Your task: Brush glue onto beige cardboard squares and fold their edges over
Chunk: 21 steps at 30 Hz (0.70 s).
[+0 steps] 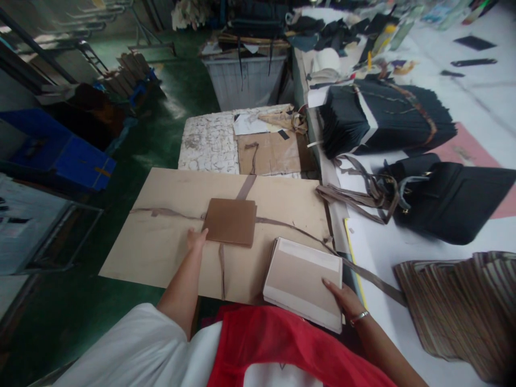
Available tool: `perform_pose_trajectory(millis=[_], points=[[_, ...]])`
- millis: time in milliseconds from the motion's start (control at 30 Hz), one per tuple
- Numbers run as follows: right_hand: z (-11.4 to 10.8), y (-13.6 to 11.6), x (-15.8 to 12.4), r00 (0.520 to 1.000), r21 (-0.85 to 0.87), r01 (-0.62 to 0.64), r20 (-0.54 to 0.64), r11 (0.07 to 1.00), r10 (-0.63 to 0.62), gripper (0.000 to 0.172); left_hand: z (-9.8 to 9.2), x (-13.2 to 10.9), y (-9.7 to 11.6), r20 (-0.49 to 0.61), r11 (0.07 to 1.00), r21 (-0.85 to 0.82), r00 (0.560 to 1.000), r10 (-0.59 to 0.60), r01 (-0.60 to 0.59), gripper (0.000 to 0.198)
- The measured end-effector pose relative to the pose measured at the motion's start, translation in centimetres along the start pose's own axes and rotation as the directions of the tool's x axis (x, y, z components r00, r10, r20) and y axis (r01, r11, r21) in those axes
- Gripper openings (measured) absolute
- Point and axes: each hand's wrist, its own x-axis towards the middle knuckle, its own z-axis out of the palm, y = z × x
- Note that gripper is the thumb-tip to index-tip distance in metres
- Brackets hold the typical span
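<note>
A thin stack of brown panels (pixel 229 221) lies on a large tan board (pixel 161 188), over crossing cloth strips. At the stack's left edge is my left hand (pixel 196 237), its thumb against the corner and its other fingers partly hidden. My right hand (pixel 343 296) grips the right side of a second stack of pale beige and white panels (pixel 304 277), thumb on top and fingers underneath out of sight. This stack is tilted at the near right of the board. One cloth strip (pixel 373 278) runs from the board toward the right table.
On the right table (pixel 389 242) are a tied black bundle (pixel 387 115), a black bag (pixel 455 193), loose straps (pixel 358 199) and a row of brown pieces (pixel 459 306). A grey bin (pixel 248 80) stands beyond the board. Blue boxes (pixel 68 156) are at the left.
</note>
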Motion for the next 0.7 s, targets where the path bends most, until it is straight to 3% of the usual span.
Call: perform_pose_trajectory(millis=[67,133,167,233,300,333,400,500,700], points=[[0.0,-0.1,-0.1,1.0,-0.003,-0.003,-0.014,1.0,0.003,0.064,0.4,-0.1,1.6,-0.062,0.985,0.105,0.987,0.147,-0.14,0.067],[0.0,-0.2,-0.1,1.0,-0.01,-0.01,-0.023,1.0,0.01,0.064,2.3,-0.2,3.5,0.004,0.909,0.248,0.938,0.346,-0.336,0.067],[0.1,-0.2,-0.1,1.0,-0.01,-0.009,-0.026,1.0,0.009,0.064,3.8,-0.2,4.5,0.106,0.825,0.328,0.886,0.451,-0.459,0.063],[0.1,-0.2,-0.1,1.0,-0.007,-0.002,-0.026,1.0,0.002,0.064,7.7,-0.3,6.3,0.387,0.57,0.439,0.718,0.578,-0.695,0.057],[0.2,-0.3,-0.2,1.0,-0.004,-0.002,-0.027,1.0,0.002,0.064,12.1,-0.5,7.6,0.614,0.325,0.471,0.569,0.547,-0.82,0.059],[0.3,-0.3,-0.2,1.0,-0.003,-0.003,-0.031,1.0,0.003,0.064,14.1,-0.6,8.0,0.688,0.235,0.483,0.531,0.494,-0.844,0.062],[0.4,-0.3,-0.2,0.999,0.001,0.001,-0.035,1.0,-0.001,0.064,17.3,-1.0,8.4,0.773,0.096,0.517,0.512,0.374,-0.851,0.068],[0.4,-0.2,-0.1,0.999,0.026,0.008,-0.031,1.0,-0.008,0.064,19.7,-1.4,8.0,0.801,-0.024,0.561,0.535,0.27,-0.828,0.066],[0.3,-0.2,-0.1,0.999,0.021,-0.002,-0.043,1.0,0.003,0.062,19.3,-1.8,6.7,0.807,-0.046,0.553,0.521,0.276,-0.832,0.04]])
